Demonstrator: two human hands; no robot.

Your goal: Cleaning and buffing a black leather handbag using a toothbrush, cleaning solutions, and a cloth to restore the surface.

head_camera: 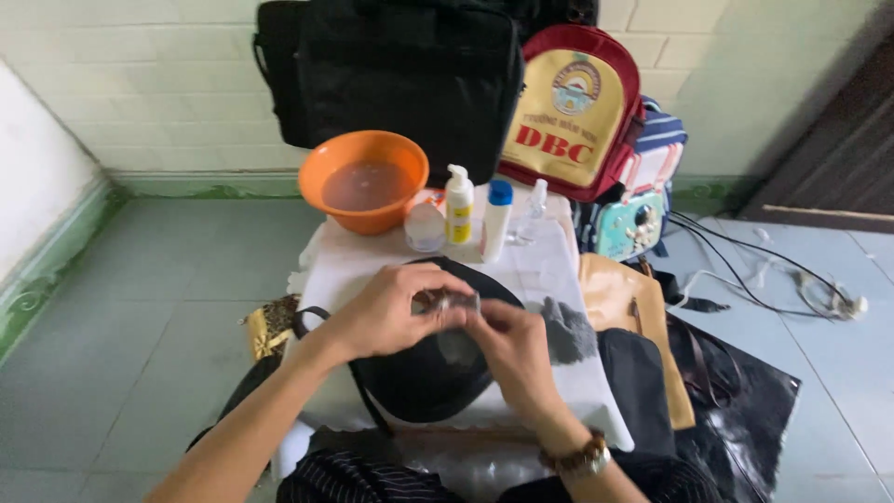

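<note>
Sitting on the bench [559,270], which has a white cloth over it, is a round black bag [419,373]. This bag is the landmark. Left of the bag, a gold and black thing [270,326] pokes out at the bench edge. Behind the bag, to the left, stands an orange bowl [364,180] with brownish water in it. Over the bag, the left hand [386,312] curls its fingers and pinches the left end of a small dark thing [447,303]. The thing is too small and blurry to name. It lies flat, with its long side going left to right. The right hand [512,349] pinches the other end, so both hands meet just above the bag. Behind the bag stand a white and yellow pump bottle [458,205] and a white bottle with a blue cap [497,220]. Right of the bag lies a tan bag [619,298].
</note>
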